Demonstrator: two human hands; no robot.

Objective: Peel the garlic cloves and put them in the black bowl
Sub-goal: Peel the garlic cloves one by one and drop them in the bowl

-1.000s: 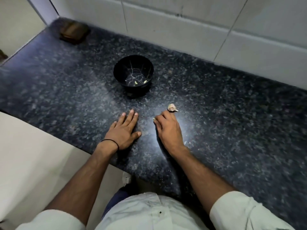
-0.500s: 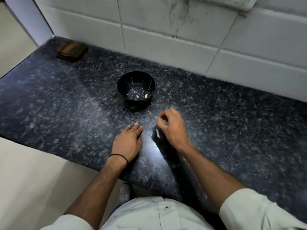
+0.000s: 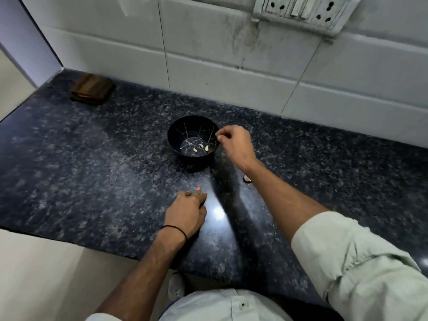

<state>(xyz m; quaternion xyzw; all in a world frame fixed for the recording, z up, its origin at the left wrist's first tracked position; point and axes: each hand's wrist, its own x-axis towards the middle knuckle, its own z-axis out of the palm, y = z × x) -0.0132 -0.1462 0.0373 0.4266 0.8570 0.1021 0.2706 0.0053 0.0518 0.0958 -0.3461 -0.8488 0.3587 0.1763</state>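
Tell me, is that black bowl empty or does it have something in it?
Not empty. The black bowl stands upright on the counter, and a few small pale garlic cloves lie at its bottom.

The right hand (image 3: 236, 144) is covering the right rim of the round black bowl (image 3: 192, 159); its curled fingers are hiding any contents. The right forearm (image 3: 289, 200) is half covering a pale papery scrap (image 3: 247, 179).

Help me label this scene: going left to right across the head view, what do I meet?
Brown flat rectangular object → black round bowl → right hand → white wall socket panel.
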